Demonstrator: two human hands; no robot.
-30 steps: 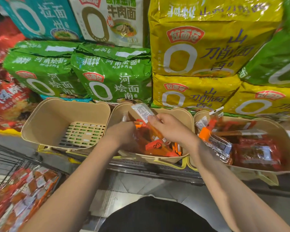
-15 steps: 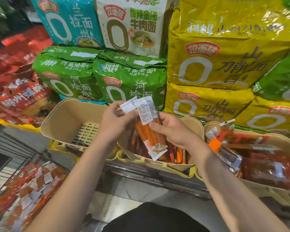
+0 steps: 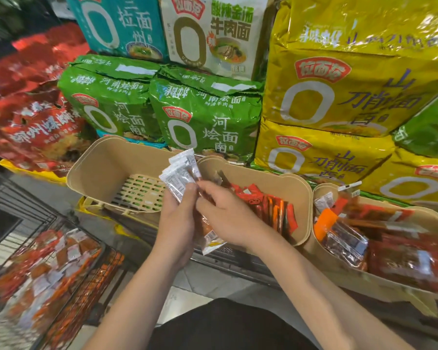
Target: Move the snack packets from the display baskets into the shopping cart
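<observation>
My left hand and my right hand together grip a bundle of long snack packets, orange-red with white label ends, held over the front edge of the baskets. The left beige basket shows only its slatted floor. Red and orange packets lie in the middle basket. More red packets fill the right basket. The wire shopping cart at lower left holds several packets.
Large noodle multipacks stand stacked behind the baskets: green, yellow, teal, white and red at the left. A metal shelf edge runs under the baskets. Grey floor tiles lie below.
Both hands lifted the packet bundle out of the middle basket and carried it left and toward me. The view shifted down and left, so the cart shows more.
</observation>
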